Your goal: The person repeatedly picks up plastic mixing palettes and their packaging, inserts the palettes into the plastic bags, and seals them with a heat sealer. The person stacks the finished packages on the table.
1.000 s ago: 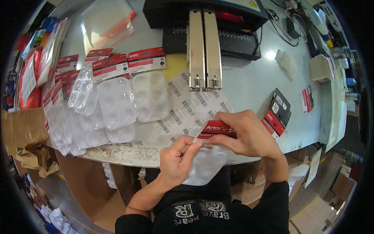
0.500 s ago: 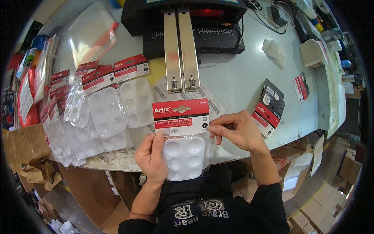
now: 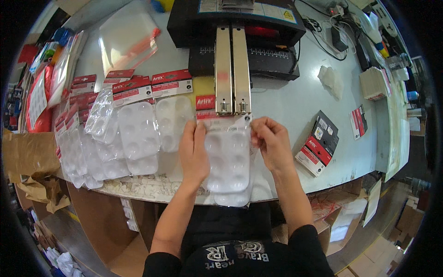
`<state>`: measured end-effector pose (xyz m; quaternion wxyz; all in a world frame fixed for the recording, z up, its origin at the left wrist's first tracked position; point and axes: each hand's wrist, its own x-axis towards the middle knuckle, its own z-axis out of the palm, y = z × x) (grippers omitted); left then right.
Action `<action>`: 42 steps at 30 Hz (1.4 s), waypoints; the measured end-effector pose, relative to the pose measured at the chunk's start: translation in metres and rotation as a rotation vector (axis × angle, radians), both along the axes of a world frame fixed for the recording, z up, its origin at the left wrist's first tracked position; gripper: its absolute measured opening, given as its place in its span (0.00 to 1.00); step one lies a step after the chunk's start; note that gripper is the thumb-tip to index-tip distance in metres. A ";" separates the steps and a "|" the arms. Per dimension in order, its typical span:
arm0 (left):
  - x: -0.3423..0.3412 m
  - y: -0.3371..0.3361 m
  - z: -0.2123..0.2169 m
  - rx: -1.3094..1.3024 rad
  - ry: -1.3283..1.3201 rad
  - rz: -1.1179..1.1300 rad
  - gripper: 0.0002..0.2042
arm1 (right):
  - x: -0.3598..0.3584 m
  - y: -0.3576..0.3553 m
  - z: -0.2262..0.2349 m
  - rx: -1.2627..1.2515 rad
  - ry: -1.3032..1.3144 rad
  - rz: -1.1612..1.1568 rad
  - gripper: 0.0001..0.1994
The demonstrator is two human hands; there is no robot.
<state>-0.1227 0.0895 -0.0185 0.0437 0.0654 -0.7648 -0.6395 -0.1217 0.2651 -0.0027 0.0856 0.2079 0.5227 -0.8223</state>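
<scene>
A white plastic mixing palette (image 3: 227,159) in a clear bag lies at the table's front edge. Its red and white header card (image 3: 206,104) reaches beneath the two metal arms (image 3: 232,69) of a black machine, which hide part of it. My left hand (image 3: 194,152) is closed on the left edge of the card and bag, thumb on top. At the card's right corner, my right hand (image 3: 273,142) pinches with thumb and fingers. The lower edge of another white palette (image 3: 232,199) pokes out underneath.
Bagged palettes with header cards (image 3: 138,131) are heaped on the left, below clear plastic sleeves (image 3: 127,41). On the right lie a stack of header cards (image 3: 319,143), a single card (image 3: 358,122) and a crumpled whitish piece (image 3: 331,82). The black machine (image 3: 272,37) stands at the back.
Both hands have carried the palette package forward, so its header card now sits under the metal arms. The view has shifted slightly. Another palette's lower edge now shows below the package.
</scene>
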 end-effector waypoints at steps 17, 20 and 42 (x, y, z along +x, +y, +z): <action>-0.012 -0.096 0.027 -0.871 0.045 0.139 0.17 | 0.052 0.121 0.030 1.544 0.221 0.171 0.46; -0.004 -0.074 0.036 -1.358 0.245 0.223 0.16 | 0.069 0.144 0.011 1.728 0.061 0.313 0.55; 0.059 -0.009 0.058 0.009 -0.204 -0.409 0.08 | 0.019 0.010 0.071 1.079 0.578 0.614 0.16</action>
